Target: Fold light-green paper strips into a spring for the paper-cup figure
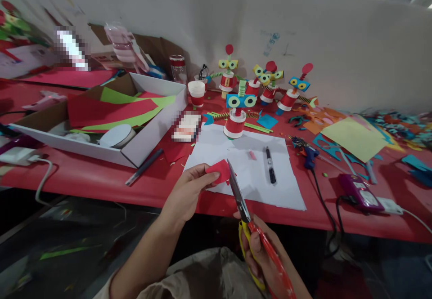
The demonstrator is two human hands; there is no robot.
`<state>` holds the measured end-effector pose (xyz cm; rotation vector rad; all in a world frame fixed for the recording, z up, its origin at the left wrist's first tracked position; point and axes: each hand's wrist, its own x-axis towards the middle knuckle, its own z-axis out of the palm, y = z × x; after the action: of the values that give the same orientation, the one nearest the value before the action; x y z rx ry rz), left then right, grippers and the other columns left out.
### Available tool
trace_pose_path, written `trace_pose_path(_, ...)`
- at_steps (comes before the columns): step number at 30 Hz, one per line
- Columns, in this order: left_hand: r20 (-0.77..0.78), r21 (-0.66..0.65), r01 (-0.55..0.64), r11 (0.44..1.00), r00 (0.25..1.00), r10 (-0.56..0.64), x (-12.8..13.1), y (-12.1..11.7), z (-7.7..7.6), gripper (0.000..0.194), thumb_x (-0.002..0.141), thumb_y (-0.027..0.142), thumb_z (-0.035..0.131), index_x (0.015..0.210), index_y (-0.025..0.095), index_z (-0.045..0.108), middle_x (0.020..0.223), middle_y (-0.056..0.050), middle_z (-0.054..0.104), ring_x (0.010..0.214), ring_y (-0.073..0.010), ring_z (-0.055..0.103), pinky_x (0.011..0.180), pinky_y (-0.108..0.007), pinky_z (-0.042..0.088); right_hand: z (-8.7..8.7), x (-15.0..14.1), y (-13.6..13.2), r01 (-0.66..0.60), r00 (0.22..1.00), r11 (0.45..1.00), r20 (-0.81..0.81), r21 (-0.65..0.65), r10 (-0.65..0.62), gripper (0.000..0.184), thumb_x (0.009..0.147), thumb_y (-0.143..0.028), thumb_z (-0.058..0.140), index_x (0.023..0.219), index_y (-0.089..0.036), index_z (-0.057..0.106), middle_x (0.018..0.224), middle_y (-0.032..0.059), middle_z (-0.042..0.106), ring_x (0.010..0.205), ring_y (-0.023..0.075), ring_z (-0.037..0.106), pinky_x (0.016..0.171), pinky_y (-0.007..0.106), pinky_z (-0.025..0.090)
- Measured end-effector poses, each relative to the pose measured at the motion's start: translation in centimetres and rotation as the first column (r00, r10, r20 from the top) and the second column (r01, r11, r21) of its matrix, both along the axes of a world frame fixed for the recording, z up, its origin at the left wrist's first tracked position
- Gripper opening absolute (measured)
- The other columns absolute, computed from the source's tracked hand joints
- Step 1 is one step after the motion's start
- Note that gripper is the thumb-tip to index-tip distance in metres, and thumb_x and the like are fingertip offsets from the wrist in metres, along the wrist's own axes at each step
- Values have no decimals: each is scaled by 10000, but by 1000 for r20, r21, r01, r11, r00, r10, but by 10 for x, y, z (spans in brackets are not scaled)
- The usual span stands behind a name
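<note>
Pinched between thumb and fingers of my left hand (192, 186) is a small piece of red paper (220, 170), held above the white paper sheets (249, 191). My right hand (261, 245) grips a pair of scissors (240, 198) with yellow and red handles. Their blades point up and away from me, with the tips beside the right edge of the red paper. The blades look close together. Just beyond, a paper-cup robot (235, 123) with a blue eye strip stands on the sheets. A black pen (270, 166) lies to the right.
A white box (131, 155) with coloured paper stands left, near a phone (186, 127). Several cup robots (227, 81) line the wall. At right are a blue glue gun (309, 155), its cable, a purple power box (361, 193) and paper scraps (354, 137). The table's front edge is close.
</note>
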<state>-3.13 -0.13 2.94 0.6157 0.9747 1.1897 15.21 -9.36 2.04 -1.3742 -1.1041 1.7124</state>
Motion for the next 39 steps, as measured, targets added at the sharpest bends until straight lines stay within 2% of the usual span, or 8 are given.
trace_pose_path(6, -1, 4, -58, 998, 998, 58, -1, 0, -2, 187, 619, 241, 813, 608, 159, 645, 607, 27, 632, 599, -86, 584, 625, -196, 473, -5, 0, -2, -36, 999, 999, -14, 0, 36, 708, 798, -716, 516, 1252, -173, 497, 643, -54, 425, 386, 22, 287, 352, 173, 240)
trace_pose_path(10, 25, -20, -127, 992, 992, 127, 9, -5, -8, 173, 622, 258, 816, 641, 165, 672, 668, 20, 648, 640, -95, 584, 638, -217, 498, -10, 0, 1, -78, 997, 996, -2, 36, 78, 701, 822, -704, 490, 1267, -162, 490, 614, -64, 390, 400, 32, 286, 364, 175, 252)
trace_pose_path(16, 88, -86, -166, 982, 981, 174, 26, -8, -11, 203, 584, 268, 839, 718, 158, 733, 745, -22, 698, 698, -127, 620, 654, -244, 521, -13, -1, -3, -32, 999, 999, 34, 42, 30, 696, 814, -713, 488, 1271, -188, 504, 663, -43, 406, 422, 45, 304, 361, 184, 235)
trace_pose_path(20, 61, -72, -120, 990, 990, 124, 25, -8, -11, 164, 593, 246, 825, 684, 149, 729, 690, -20, 693, 641, -116, 610, 668, -245, 520, -10, -1, -4, -9, 1000, 997, 31, 76, 7, 641, 828, -687, 495, 1254, -207, 514, 743, -13, 464, 462, 55, 325, 393, 200, 261)
trace_pose_path(26, 27, -79, -68, 995, 997, 70, 28, -13, -4, 179, 587, 254, 818, 707, 150, 735, 720, -30, 712, 681, -141, 635, 708, -268, 534, -3, -2, 0, -28, 1000, 996, -9, 87, 29, 594, 839, -676, 487, 1214, -216, 514, 766, -8, 463, 527, 75, 351, 447, 207, 290)
trace_pose_path(39, -1, -48, -20, 999, 1000, 20, 20, -11, -7, 158, 618, 262, 806, 709, 157, 731, 704, -26, 707, 659, -126, 617, 698, -249, 498, -4, 0, 1, -16, 1000, 999, 0, 37, 16, 644, 810, -705, 505, 1206, -198, 535, 711, -31, 424, 472, 51, 274, 389, 188, 226)
